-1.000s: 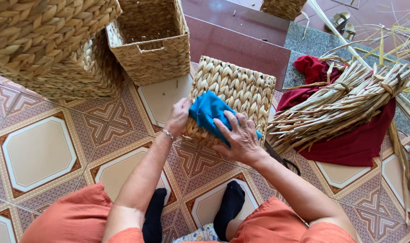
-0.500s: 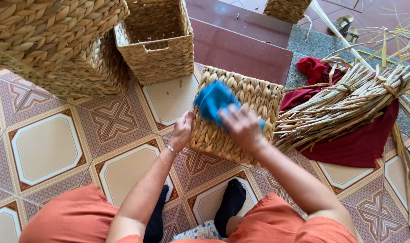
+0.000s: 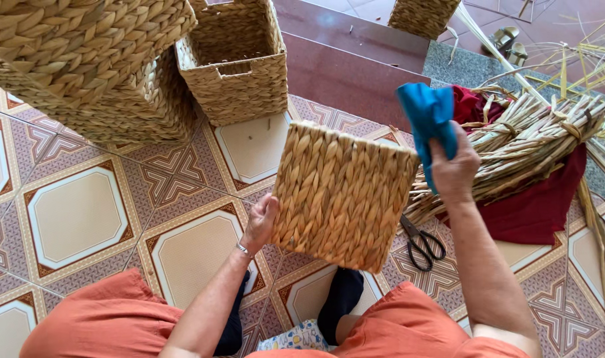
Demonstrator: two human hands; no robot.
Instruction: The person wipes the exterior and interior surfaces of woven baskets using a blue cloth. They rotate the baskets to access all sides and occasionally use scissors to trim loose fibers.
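My left hand (image 3: 261,222) grips the lower left edge of the square woven basket (image 3: 342,195), fingers curled tight on the weave, holding it tilted up above the patterned tile floor (image 3: 77,219), its flat plaited side facing me. My right hand (image 3: 454,171) is lifted clear of the basket's top right corner, fingers clamped around a bunched blue cloth (image 3: 427,119). Black scissors (image 3: 422,242) lie on the tiles just right of the basket. Beyond my right hand, a bundle of dried straw (image 3: 535,146) rests on a red cloth (image 3: 541,205). An open woven basket (image 3: 236,63) stands ahead, with a larger one (image 3: 90,79) beside it at left.
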